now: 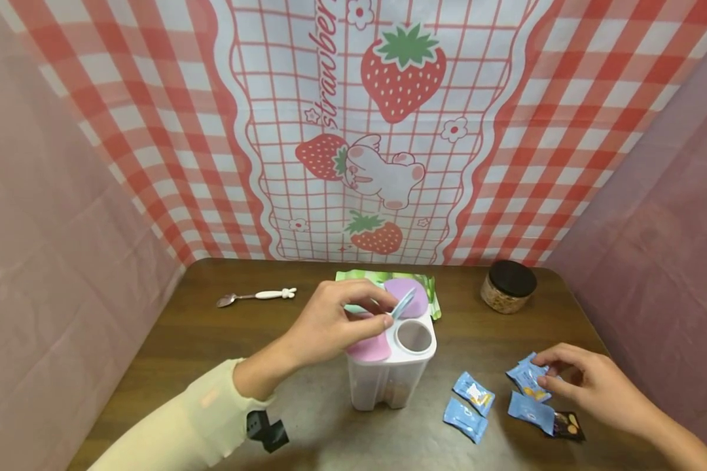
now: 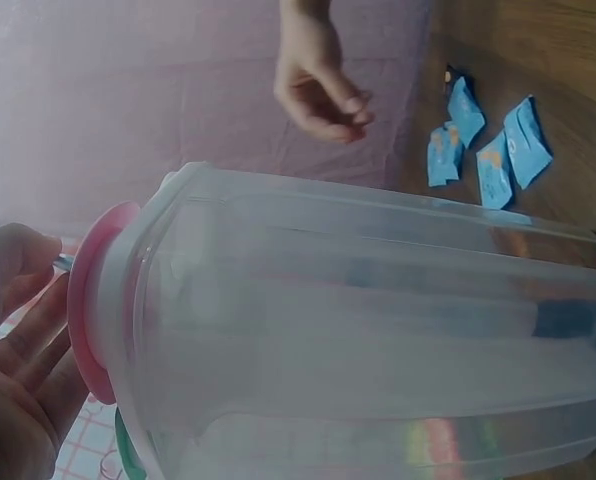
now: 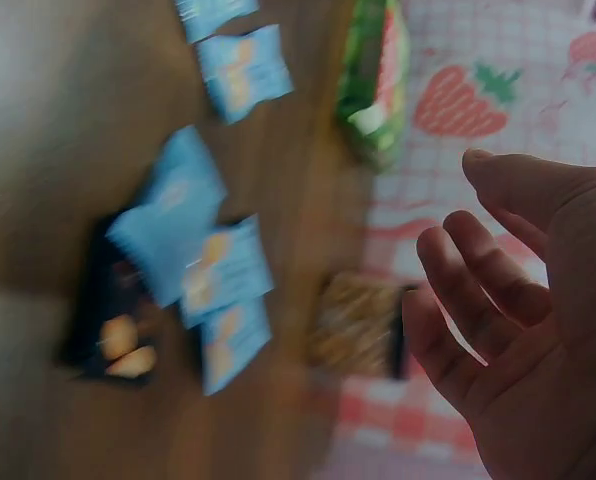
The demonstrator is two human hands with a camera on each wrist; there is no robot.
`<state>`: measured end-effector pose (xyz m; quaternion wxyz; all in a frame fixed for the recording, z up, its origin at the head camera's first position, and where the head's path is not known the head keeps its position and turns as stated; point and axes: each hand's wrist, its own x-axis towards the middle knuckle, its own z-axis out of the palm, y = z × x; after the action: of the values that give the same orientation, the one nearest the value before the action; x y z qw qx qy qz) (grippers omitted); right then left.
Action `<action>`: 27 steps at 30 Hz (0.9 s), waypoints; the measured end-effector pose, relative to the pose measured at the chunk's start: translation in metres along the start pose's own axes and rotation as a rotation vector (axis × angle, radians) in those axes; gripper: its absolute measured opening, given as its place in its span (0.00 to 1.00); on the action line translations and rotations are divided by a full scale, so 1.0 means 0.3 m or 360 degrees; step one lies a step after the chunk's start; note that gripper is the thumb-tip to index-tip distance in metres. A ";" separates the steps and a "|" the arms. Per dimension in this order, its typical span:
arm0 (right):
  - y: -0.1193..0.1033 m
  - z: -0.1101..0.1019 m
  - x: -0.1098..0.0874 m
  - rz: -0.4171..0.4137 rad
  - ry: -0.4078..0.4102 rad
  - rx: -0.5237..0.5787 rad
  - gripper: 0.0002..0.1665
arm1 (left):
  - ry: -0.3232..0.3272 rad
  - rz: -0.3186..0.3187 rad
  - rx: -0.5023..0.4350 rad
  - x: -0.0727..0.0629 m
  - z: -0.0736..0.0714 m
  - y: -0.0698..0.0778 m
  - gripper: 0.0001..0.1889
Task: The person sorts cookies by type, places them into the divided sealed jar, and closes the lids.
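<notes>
My left hand (image 1: 336, 320) pinches a light blue lid (image 1: 403, 303) between thumb and fingers, tilted up beside a round uncovered opening (image 1: 414, 337) in a white-topped container. The clear container (image 2: 358, 310) has several compartments; a pink lid (image 1: 370, 347) and a purple lid (image 1: 409, 294) cover two of them, and a green one is mostly hidden behind my hand. My right hand (image 1: 601, 386) hovers over small blue snack packets (image 1: 530, 379) on the right, its fingers loosely bent with nothing between them in the right wrist view. A dark packet (image 1: 568, 426) lies partly under one blue packet.
Two more blue packets (image 1: 467, 418) lie right of the container. A black-lidded jar (image 1: 508, 288) stands at the back right. Behind the container is a green bag (image 1: 435, 297). A spoon (image 1: 256, 296) with a white handle lies at the back left of the wooden table (image 1: 171, 366).
</notes>
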<state>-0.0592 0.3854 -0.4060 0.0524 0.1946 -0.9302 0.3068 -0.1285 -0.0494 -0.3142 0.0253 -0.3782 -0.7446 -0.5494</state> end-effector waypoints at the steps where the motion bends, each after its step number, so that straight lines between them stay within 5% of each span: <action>1: 0.019 0.003 -0.019 0.0040 -0.0011 0.0008 0.18 | 0.0000 0.0000 -0.0001 0.001 0.000 0.002 0.09; 11: 0.191 0.034 -0.178 0.0285 -0.0079 -0.0039 0.17 | -0.0006 0.0009 -0.0004 0.006 0.003 0.008 0.09; 15: 0.247 0.044 -0.217 0.0320 -0.0191 0.0081 0.18 | -0.0006 0.0007 -0.0002 0.005 0.002 0.006 0.09; 23: 0.302 0.051 -0.219 0.0534 -0.0551 0.0160 0.27 | -0.0010 -0.0022 -0.0004 0.003 -0.002 0.006 0.09; 27: 0.312 0.062 -0.219 0.0556 -0.0560 0.0076 0.30 | -0.0018 -0.0037 -0.0010 0.002 -0.004 0.011 0.09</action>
<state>-0.0354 0.4651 -0.4867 -0.1687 0.0823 -0.9370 0.2944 -0.1274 -0.0496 -0.3107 0.0136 -0.3729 -0.7474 -0.5497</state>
